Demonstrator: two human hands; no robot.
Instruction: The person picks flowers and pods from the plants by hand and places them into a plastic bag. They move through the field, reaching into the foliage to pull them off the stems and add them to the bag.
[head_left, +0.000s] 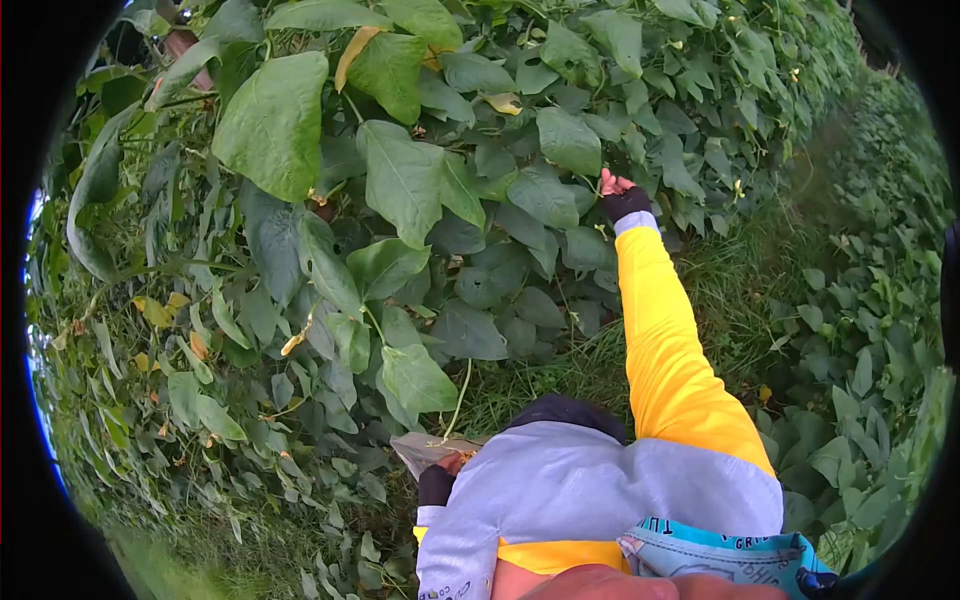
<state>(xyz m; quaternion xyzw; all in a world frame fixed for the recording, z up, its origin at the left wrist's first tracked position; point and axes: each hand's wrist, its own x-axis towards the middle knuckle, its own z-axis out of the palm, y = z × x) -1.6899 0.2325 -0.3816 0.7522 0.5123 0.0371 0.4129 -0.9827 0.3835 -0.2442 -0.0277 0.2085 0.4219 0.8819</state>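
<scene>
My right hand (618,190), in a black fingerless glove or cuff, reaches out at the end of a yellow sleeve (665,340). Its fingers are curled together among the leaves, beside a broad green leaf (570,142); whatever they grip is too small to make out. Low in front of my body is my left hand (453,463), also with a black cuff, mostly hidden by my grey shirt. It is at a pale sack (425,452), and its fingers do not show clearly. A thin pale green stem or pod (459,398) hangs just above the sack.
A dense wall of leafy vines (400,190) fills the front and left. Withered yellow leaves (155,310) and a dried yellowish pod or flower (297,338) hang on the left. A grass strip (740,270) runs along the right, with another green row (890,270) beyond.
</scene>
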